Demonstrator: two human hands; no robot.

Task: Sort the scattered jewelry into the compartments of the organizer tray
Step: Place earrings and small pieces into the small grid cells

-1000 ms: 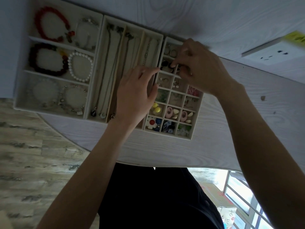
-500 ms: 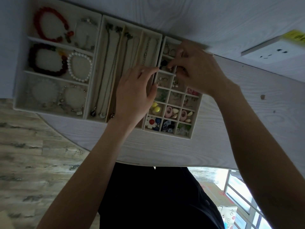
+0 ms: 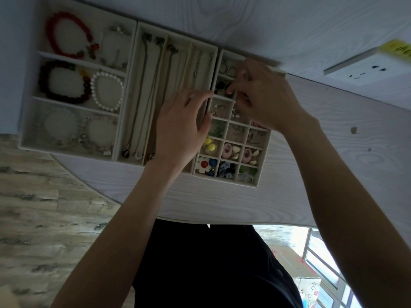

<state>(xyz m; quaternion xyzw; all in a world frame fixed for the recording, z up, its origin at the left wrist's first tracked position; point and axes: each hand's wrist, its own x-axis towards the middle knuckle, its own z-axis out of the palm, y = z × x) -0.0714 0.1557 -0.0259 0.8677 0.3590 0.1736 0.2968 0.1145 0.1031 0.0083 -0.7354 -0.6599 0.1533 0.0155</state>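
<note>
the right hand (image 3: 264, 96) hovers over the top cells of the small-grid tray (image 3: 255, 174), its fingertips pinching a small dark earring (image 3: 228, 91) in the 2nd row. the left hand (image 3: 181, 127) rests with loosely curled fingers on the divider between that tray and the necklace tray (image 3: 138, 41), holding nothing. the bracelet tray (image 3: 29, 121) lies furthest left on the table (image 3: 333, 141).

A white wood-grain table (image 3: 222, 196), a white socket block (image 3: 367, 67) with a yellow label, and grey plank flooring (image 3: 44, 207)
</note>
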